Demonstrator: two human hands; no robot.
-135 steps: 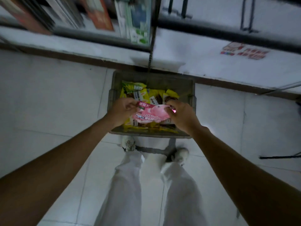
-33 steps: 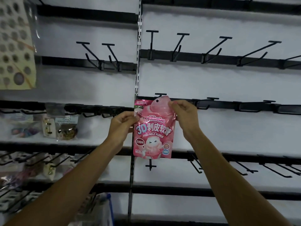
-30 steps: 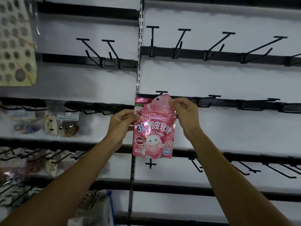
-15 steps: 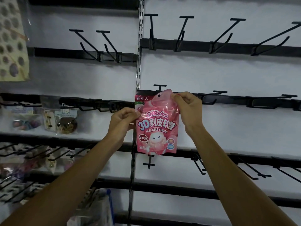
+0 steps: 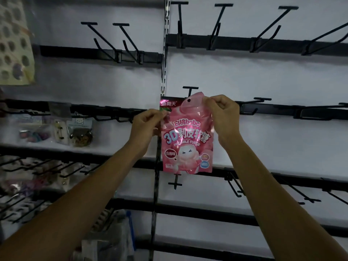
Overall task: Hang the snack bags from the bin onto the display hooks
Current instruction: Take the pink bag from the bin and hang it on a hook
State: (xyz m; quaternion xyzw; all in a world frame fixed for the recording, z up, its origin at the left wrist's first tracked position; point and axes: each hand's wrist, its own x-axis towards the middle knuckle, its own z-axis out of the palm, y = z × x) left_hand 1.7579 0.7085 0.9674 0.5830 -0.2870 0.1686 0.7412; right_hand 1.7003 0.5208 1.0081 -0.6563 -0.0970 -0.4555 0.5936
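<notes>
Right hand (image 5: 223,112) is pinched on the top flap of the pink snack bag (image 5: 186,140), right beside the hang hole (image 5: 188,100). Left hand (image 5: 146,122) is pinched on the bag's left edge a bit lower. So the bag is held up between the two, print side facing out.

Big change from a few seconds back: the bag was being lifted out of the bin down on the floor, and now it's been carried all the way up to the display wall. The bin can't be seen any more. Over the last second the bag has been nudged higher and the flap tipped forward a little. The hole is now seen as a dark dot just under the T-shaped tip of the hook (image 5: 190,88). The hook's wire is hidden behind the flap lower down.

Nothing is seen poking through the hole, so it's judged not threaded yet. That means the carry is done and the lining-up is what's being worked on. The flap probably has to be lifted over the tip and slid back along the wire. The film looks thin and shiny, so it could get folded over if it's pushed off-centre.

Loads of bare hooks are left on the rail (image 5: 282,111) and the rows around it. Only some small packets (image 5: 79,130) are hung off to the left.
</notes>
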